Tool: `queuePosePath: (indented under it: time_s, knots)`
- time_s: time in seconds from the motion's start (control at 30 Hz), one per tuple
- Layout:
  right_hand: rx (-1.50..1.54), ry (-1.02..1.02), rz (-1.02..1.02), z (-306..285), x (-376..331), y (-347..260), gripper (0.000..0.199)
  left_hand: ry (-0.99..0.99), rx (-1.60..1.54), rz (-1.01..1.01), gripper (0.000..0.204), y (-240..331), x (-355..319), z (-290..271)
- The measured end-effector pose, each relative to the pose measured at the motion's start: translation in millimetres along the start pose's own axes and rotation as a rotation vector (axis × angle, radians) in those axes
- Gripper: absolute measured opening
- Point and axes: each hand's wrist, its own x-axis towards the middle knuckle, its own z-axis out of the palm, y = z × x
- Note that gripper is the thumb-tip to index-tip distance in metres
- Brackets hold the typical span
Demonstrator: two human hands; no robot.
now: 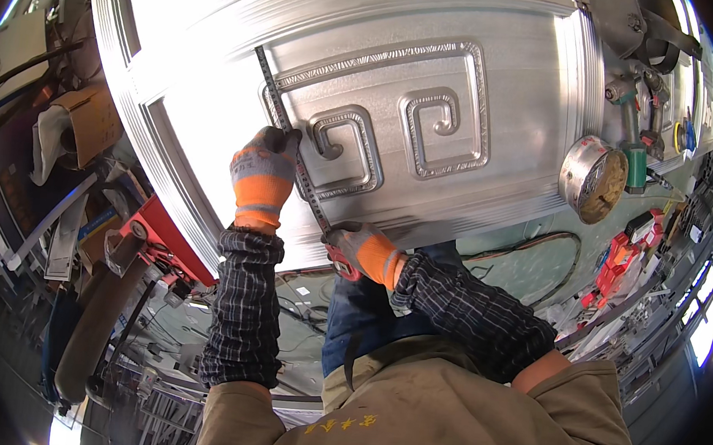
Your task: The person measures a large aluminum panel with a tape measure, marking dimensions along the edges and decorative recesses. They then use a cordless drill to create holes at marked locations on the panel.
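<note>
A large silver metal door panel (pixel 371 54) with raised scroll-shaped mouldings (pixel 445 133) lies before me. Across it runs the blade of a tape measure (pixel 313 203), pulled out from the near edge toward the far left, past the left scroll. My left hand (pixel 262 176), in a grey and orange work glove, is closed on the blade partway along. Lower down, at the panel's near edge, my right hand (pixel 368 251) wears a matching glove and is wrapped round the red tape case (pixel 342 265). The fingers hide most of the case.
On the panel's right edge stands a round metal tin (pixel 593 180) with tan residue. Beyond it lie a green-handled power tool (pixel 632 145) and other tools. Red cases (pixel 622 258) sit lower right. To the left are a cardboard box (pixel 89 123) and a red machine part (pixel 169 236).
</note>
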Motion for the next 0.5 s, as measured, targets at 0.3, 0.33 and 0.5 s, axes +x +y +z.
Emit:
queuePosePath:
  time_s: [0.3, 0.33, 0.5]
  knots:
    - [1.365, 0.217, 0.007, 99.5, 13.1, 23.4, 0.037, 0.011, 0.031, 0.028, 0.036, 8.7, 0.2, -2.6]
    - [1.355, 0.252, -0.018, 94.2, 13.0, 21.4, 0.038, 0.01, 0.033, 0.023, 0.036, 8.3, 0.8, -1.7]
    - [1.868, -0.163, 0.334, 56.8, 2.9, 11.5, 0.053, -0.007, -0.024, -0.041, 0.034, 16.5, -1.1, -7.4]
